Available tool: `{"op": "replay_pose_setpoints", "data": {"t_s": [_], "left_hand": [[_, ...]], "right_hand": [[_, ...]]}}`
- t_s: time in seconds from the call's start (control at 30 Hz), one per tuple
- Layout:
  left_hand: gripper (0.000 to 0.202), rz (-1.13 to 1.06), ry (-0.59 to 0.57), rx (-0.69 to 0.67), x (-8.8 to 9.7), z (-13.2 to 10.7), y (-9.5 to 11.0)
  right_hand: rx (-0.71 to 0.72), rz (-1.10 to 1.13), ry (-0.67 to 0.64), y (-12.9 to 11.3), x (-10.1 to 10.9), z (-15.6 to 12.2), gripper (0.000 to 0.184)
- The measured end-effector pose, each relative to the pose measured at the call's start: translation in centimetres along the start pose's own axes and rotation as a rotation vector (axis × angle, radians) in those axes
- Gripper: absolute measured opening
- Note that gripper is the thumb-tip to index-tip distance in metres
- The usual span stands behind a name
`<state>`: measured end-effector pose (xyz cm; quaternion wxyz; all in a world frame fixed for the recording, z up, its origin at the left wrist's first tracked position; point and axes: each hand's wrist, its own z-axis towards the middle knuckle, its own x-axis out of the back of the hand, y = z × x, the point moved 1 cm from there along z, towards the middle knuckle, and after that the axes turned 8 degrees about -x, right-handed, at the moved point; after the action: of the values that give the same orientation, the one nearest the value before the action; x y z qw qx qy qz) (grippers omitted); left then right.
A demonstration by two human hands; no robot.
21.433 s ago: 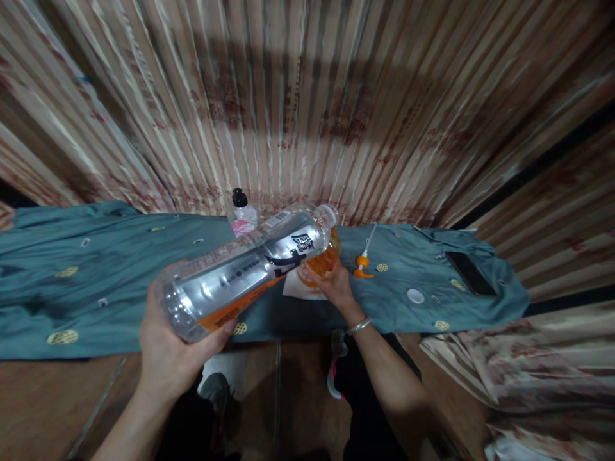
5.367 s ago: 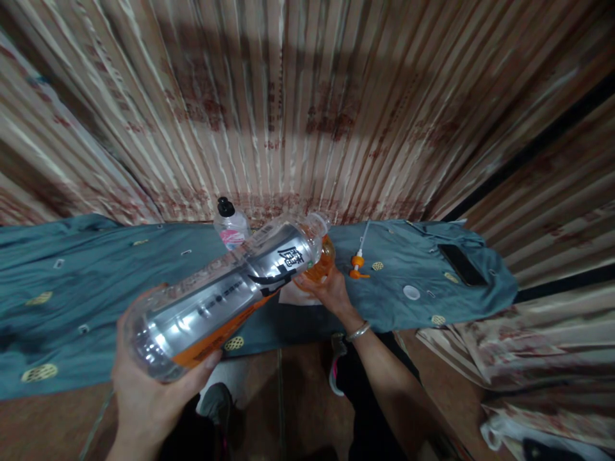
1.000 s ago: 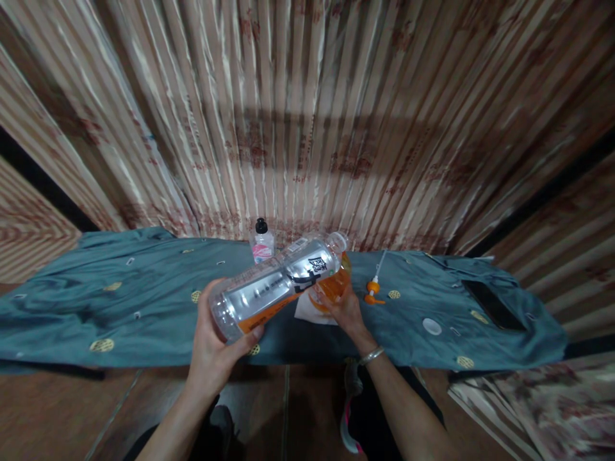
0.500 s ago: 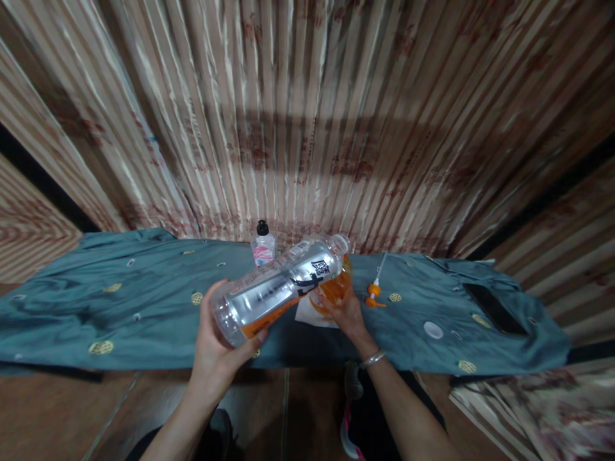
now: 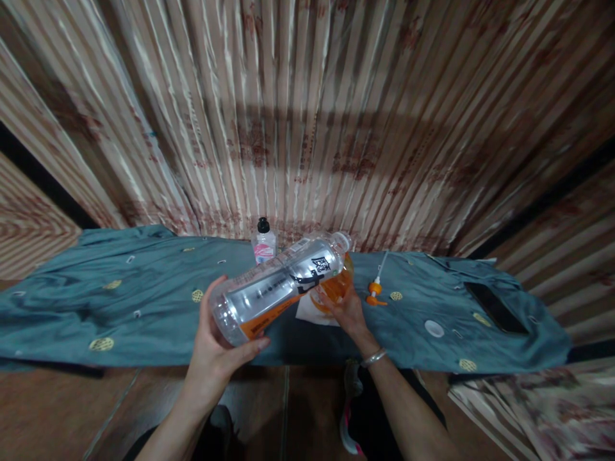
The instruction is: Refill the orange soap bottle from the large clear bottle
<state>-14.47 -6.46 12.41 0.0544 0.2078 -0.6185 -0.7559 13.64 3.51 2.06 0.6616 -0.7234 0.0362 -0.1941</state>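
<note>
My left hand (image 5: 217, 342) grips the base of a large clear plastic bottle (image 5: 276, 288) with a silver and orange label. The bottle is tipped almost flat, its open neck pointing right and up over a smaller container of orange liquid (image 5: 336, 285). My right hand (image 5: 346, 310) is closed around that orange container, which stands on a white sheet (image 5: 307, 312) on the cloth. A little orange liquid lies along the big bottle's lower side.
A teal cloth (image 5: 120, 301) covers the table. On it stand a small black-capped bottle with a pink label (image 5: 264, 240), an orange pump head with a tube (image 5: 375, 291), a white cap (image 5: 434, 328) and a dark phone (image 5: 494, 306). Striped curtains hang behind.
Both hands keep their hold. Since a second ago the big bottle has shifted very slightly up, and the view has barely moved.
</note>
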Motion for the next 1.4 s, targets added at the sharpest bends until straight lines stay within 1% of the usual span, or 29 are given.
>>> {"op": "replay_pose_setpoints", "data": {"t_s": [0.1, 0.17, 0.27, 0.43, 0.53, 0.63, 0.73, 0.83, 0.9, 0.97, 1.03, 1.2, 1.3, 1.4], "left_hand": [[0.147, -0.005, -0.004, 0.038, -0.1, -0.3, 0.3], [0.148, 0.002, -0.007, 0.042, -0.2, -0.4, 0.4], [0.145, 0.014, -0.009, 0.018, -0.3, -0.6, 0.5], [0.152, 0.066, -0.038, -0.008, 0.2, -0.6, 0.0], [0.152, 0.121, -0.042, -0.049, 0.6, -0.4, -0.4], [0.146, 0.158, -0.028, -0.077, 0.9, -0.3, -0.7], [0.136, 0.165, -0.012, -0.095, 1.0, 0.0, -0.9], [0.118, 0.183, -0.02, -0.119, 1.1, 0.2, -0.8], [0.105, 0.198, -0.028, -0.104, 1.1, 0.3, -0.6], [0.098, 0.208, -0.022, -0.088, 1.1, 0.4, -0.4], [0.098, 0.219, -0.015, -0.093, 1.1, 0.4, -0.3], [0.11, 0.247, -0.036, -0.088, 1.6, 0.9, -0.5], [0.106, 0.264, -0.042, -0.104, 1.9, 1.1, -0.8], [0.103, 0.267, -0.019, -0.096, 2.0, 1.0, -0.9]], "right_hand": [[-0.011, -0.009, 0.004, 0.1, 0.1, 0.1, 0.1], [0.0, 0.0, -0.006, 0.1, 0.1, 0.1, 0.098], [0.01, 0.016, -0.009, 0.2, 0.1, 0.0, 0.099], [0.003, 0.03, 0.006, 0.1, -0.1, -0.2, 0.096], [-0.027, 0.028, 0.011, 0.2, -0.2, -0.1, 0.095], [-0.029, 0.021, 0.008, 0.2, -0.2, -0.2, 0.094], [-0.005, 0.024, -0.005, -0.1, -0.2, -0.4, 0.094], [-0.001, 0.024, -0.017, -0.4, -0.2, -0.5, 0.094], [0.003, 0.029, -0.021, -0.5, -0.3, -0.6, 0.095], [0.013, 0.04, -0.022, -0.5, -0.3, -0.6, 0.097], [0.017, 0.041, -0.021, -0.5, -0.3, -0.6, 0.098], [0.029, 0.029, -0.028, -0.7, -0.3, -0.7, 0.103], [0.037, 0.051, -0.034, -0.9, -0.2, -0.8, 0.102], [0.023, 0.044, -0.04, -1.1, -0.2, -0.9, 0.102]]}}
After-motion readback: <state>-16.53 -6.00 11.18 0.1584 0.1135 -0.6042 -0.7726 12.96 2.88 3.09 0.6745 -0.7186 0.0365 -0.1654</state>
